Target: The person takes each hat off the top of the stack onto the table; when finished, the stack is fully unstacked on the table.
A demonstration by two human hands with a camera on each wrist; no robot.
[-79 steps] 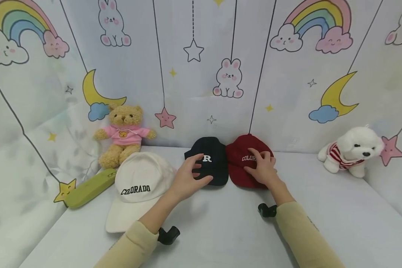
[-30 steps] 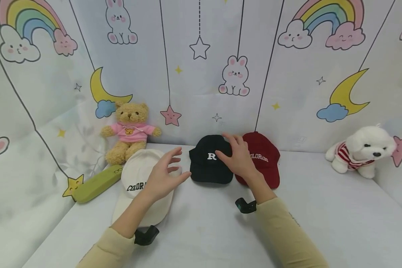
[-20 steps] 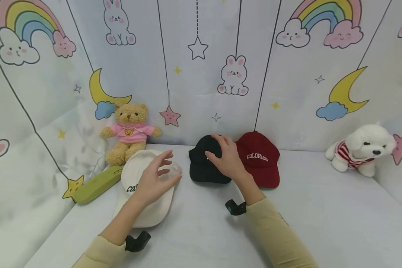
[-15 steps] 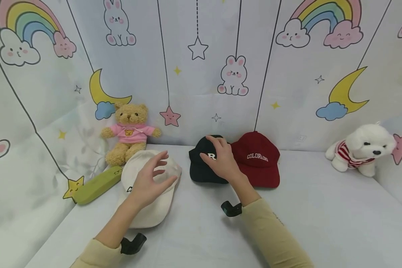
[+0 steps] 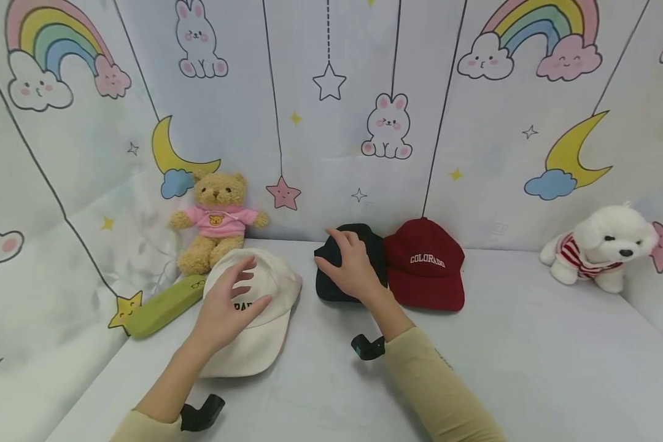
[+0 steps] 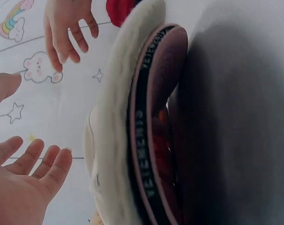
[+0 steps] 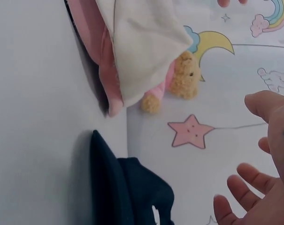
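My left hand (image 5: 221,316) hovers over the white baseball cap (image 5: 273,337), fingers spread and slightly bent. It covers part of the cap's dark COLORADO lettering. In the left wrist view, the hand (image 6: 26,187) is apart from the cap (image 6: 111,112), whose lettered inner tape shows. Over the small black cap (image 5: 331,285) is my right hand (image 5: 350,267), thumb and fingers apart, hiding its R. The right wrist view has air between that hand (image 7: 259,197) and the black cap (image 7: 142,183). A dark red COLORADO cap (image 5: 425,282) touches the black one's right side. Neither hand holds anything.
A teddy bear (image 5: 215,215) in a pink top sits at the back left, behind a green elongated pouch-like item (image 5: 166,307). At the far right stands a white plush dog (image 5: 597,248). Patterned cloth (image 5: 331,153) backs the white table (image 5: 320,380).
Both hands have moved left: my right from over the red cap to over the black one, my left from the black cap to over the white one. The caps stay put.
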